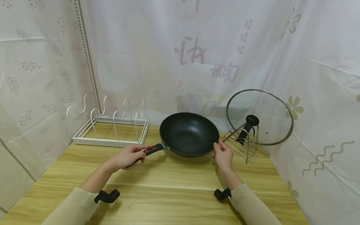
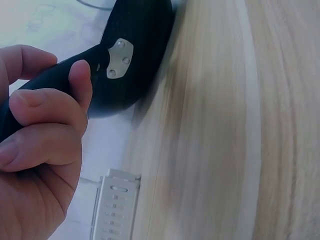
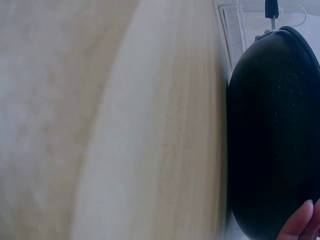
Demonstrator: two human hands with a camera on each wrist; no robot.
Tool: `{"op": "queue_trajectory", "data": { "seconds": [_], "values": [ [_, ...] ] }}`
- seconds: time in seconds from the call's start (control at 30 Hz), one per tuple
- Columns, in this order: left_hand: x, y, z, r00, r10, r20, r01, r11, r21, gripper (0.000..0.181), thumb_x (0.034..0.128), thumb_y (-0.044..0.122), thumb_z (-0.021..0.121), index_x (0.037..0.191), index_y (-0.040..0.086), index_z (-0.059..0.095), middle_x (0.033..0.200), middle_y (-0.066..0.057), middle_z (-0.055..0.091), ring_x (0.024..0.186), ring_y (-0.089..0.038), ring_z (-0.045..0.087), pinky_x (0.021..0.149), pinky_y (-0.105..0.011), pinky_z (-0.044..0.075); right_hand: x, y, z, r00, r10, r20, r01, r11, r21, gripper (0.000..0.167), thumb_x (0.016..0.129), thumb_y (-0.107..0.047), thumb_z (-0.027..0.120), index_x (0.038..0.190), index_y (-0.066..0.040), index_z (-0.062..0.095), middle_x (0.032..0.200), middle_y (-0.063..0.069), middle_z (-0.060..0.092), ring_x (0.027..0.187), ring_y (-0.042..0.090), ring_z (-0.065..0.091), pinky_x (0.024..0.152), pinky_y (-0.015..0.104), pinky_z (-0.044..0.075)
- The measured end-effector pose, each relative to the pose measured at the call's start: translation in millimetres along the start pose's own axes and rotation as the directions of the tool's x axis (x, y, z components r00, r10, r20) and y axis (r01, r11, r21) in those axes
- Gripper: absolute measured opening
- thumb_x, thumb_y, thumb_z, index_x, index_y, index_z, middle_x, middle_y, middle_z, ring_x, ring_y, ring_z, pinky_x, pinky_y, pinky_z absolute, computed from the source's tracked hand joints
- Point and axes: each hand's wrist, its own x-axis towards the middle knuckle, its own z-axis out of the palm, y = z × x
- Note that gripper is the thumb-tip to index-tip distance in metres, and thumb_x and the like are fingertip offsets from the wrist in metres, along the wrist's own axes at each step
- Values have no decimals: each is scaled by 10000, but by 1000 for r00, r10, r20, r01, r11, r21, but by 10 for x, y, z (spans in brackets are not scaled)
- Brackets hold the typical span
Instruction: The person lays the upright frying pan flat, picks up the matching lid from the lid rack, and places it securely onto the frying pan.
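Feeds live, both hands in frame; I log from the head camera first. The left hand [image 1: 130, 157] grips the black handle [image 1: 153, 150] of a wok [image 1: 189, 134], fingers curled round it, red markings showing ahead of the thumb. On the left wrist feed I count three rivets on the metal bracket [image 2: 120, 59] where handle meets pan. The right hand [image 1: 223, 155] pinches the wok's rim at its near right side; from the right wrist I see its fingertips against the dark outer wall.

Wok position: over the middle of the wooden table [image 1: 157, 193], toward the back, bowl facing up, handle running toward the near left. Whether its base touches the wood I cannot tell.

Right of the wok, just beyond the right hand: a wire stand [image 1: 247, 150] bearing a glass lid [image 1: 270, 115], tilted up on edge, metal-rimmed, its black knob [image 1: 247, 128] turned toward the wok. Left of the wok, apart from it: a white metal rack [image 1: 98, 142] with a rectangular base and tall curved dividers.

Surround: a pale printed curtain [image 1: 135, 78] hangs behind the table. Beige sleeves [image 1: 74, 206] cover both forearms; a black mount [image 1: 107, 197] sits at each wrist.
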Motion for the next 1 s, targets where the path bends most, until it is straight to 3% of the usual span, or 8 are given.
{"op": "queue_trajectory", "data": {
  "seconds": [0.43, 0.7, 1.0],
  "values": [
    [91, -48, -169, 1000, -20, -4, 20, 999, 50, 517, 1112, 184, 533, 1628, 154, 554, 850, -76, 666, 440, -84, 333, 415, -221, 297, -59, 16, 21, 1000, -32, -1, 31, 999, -37, 550, 1070, -108, 695, 1578, 41, 545, 752, 53, 694, 491, 37, 583, 501, 198, 551],
    [133, -77, -239, 999, -36, -16, 36, 998, 56, 553, 1056, 137, 565, 1606, 177, 586, 854, -172, 688, 425, -91, 334, 412, -236, 298, -93, -20, 37, 1000, -15, 12, 16, 998, -63, 560, 1070, -112, 698, 1580, 50, 535, 735, 5, 693, 470, 15, 581, 485, 193, 545],
    [153, -105, -284, 999, -39, -10, 39, 999, 37, 542, 1059, 133, 568, 1595, 207, 604, 841, -156, 665, 428, -97, 324, 424, -262, 293, -119, -39, 19, 999, -22, 42, 26, 994, -105, 581, 1067, -134, 703, 1578, 76, 522, 751, 10, 718, 469, 22, 593, 492, 206, 554]
  ]
}}
